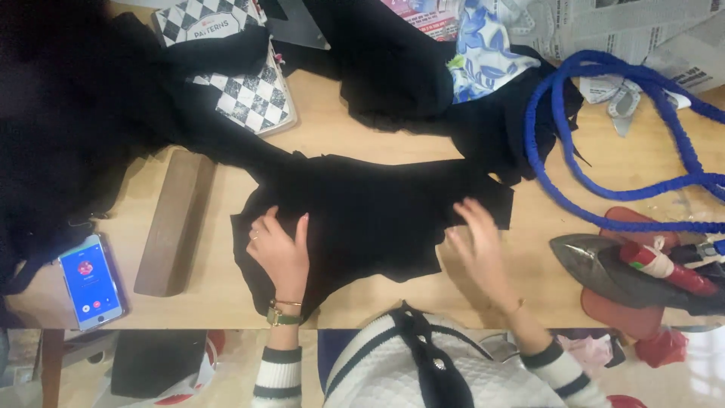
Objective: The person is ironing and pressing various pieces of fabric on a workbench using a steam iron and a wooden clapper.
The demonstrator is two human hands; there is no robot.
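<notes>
A piece of black fabric [377, 215] lies spread on the wooden table [347, 136]. My left hand [281, 249] rests flat on its left part, fingers apart, with a ring and a gold watch at the wrist. My right hand [479, 245] is blurred at the fabric's right edge, fingers spread and touching the cloth. Neither hand grips anything.
A clothes iron [634, 272] sits at the right on a red pad, with a blue braided cord [604, 128] looping above it. A phone [91, 281] with a lit screen and a wooden block [172, 223] lie at the left. A checkered book [253, 94], more black cloth, floral fabric [483, 49] and newspaper lie at the back.
</notes>
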